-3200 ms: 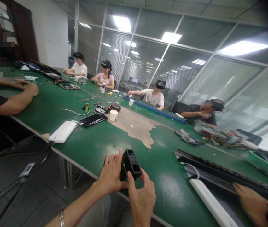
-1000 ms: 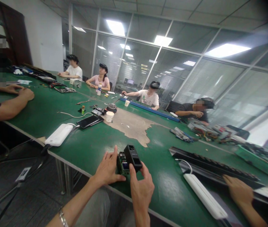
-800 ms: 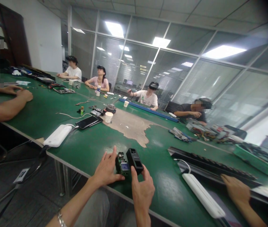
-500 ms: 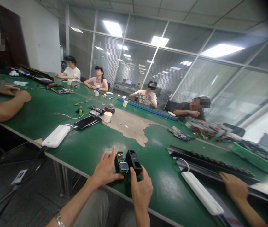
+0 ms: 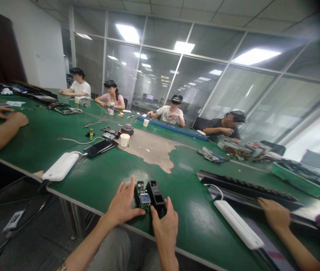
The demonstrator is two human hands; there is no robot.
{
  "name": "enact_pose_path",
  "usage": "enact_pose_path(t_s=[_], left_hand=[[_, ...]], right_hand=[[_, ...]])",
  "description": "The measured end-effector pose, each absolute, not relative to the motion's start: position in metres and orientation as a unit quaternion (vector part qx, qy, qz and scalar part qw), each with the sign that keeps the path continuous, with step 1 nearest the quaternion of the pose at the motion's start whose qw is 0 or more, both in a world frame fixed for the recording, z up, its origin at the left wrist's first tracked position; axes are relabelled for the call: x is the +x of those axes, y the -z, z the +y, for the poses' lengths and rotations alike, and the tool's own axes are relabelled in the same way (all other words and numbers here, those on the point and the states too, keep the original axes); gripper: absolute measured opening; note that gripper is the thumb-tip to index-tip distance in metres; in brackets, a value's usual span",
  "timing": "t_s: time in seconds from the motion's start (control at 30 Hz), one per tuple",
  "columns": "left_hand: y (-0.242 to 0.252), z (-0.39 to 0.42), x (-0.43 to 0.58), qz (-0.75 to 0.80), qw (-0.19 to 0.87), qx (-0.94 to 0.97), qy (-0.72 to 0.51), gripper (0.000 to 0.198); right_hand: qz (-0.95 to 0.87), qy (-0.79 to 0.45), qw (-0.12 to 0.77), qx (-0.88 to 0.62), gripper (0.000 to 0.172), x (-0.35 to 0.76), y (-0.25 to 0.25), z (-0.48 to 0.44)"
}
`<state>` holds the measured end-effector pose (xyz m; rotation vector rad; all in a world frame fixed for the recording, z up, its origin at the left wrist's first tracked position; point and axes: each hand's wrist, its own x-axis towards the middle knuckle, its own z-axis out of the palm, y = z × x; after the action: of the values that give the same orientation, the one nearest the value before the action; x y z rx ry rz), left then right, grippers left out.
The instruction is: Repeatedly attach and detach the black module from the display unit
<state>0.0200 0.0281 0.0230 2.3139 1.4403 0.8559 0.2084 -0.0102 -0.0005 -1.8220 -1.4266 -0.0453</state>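
At the near edge of the green table (image 5: 106, 177), my left hand (image 5: 122, 203) is closed around a green circuit board (image 5: 142, 195) with a small screen, thumb pinching its near end and the other fingers lying along its left side. Beside it on the right, my right hand (image 5: 164, 227) grips a black plastic housing (image 5: 156, 194) between thumb and fingers. Board and housing sit side by side, touching, low over the tabletop.
A white power strip (image 5: 237, 229) and a long black unit (image 5: 247, 190) lie to the right, with another person's hand (image 5: 273, 214) on them. To the left sit a white box (image 5: 60, 166), a phone (image 5: 98, 147) and a paper cup (image 5: 124, 139). Several people sit around the table.
The black housing has come off the green board, which was hidden inside it before. Both hands have lowered the two pieces side by side toward the table.
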Motion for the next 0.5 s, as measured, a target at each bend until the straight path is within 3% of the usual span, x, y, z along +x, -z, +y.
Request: enact_pose_path(t_s=[0.5], left_hand=[[-0.0211, 0.0334, 0.0252, 0.506, 0.149, 0.795, -0.299, 0.132]], right_hand=[[-0.553, -0.001, 0.422, -0.718, 0.068, 0.2127, 0.0029, -0.0117]])
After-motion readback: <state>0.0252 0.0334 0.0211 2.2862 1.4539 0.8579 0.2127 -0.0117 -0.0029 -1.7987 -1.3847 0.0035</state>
